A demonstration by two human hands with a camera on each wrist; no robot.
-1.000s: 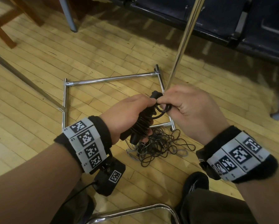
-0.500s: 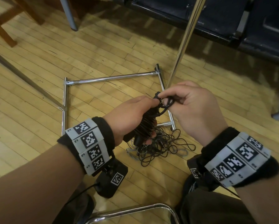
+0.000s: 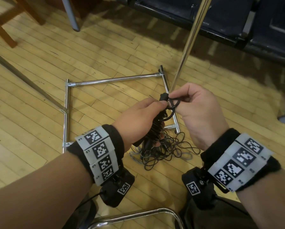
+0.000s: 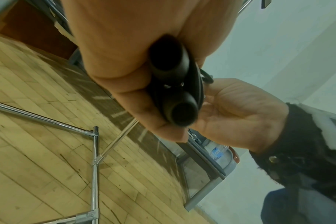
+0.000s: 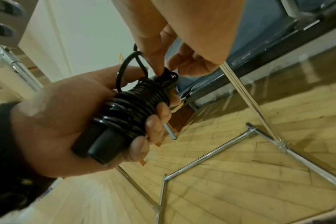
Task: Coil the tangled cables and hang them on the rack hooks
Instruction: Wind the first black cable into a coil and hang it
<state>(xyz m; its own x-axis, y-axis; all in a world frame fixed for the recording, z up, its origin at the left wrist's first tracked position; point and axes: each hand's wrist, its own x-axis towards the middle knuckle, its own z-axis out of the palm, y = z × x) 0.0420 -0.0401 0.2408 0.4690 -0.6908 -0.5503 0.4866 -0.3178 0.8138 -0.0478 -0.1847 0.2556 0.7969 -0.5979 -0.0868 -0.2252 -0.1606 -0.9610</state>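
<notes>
Coiling step, near end: wound black cable bundle (image 3: 156,128) gripped by left hand (image 3: 138,119), frame centre. Loose end loop (image 3: 173,104) pinched by right hand (image 3: 199,111). Next judged: loop tucked, secured, hung. Tangled cables (image 3: 163,149) left on floor (image 3: 39,63) below.

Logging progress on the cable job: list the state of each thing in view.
Black cable wound round two black handles: coiled, gripped by left hand.
Loose black end loop: pinched by right hand.
Thin dark cable heap: tangled, on floor.
Chrome rack frame: standing on floor.
</notes>
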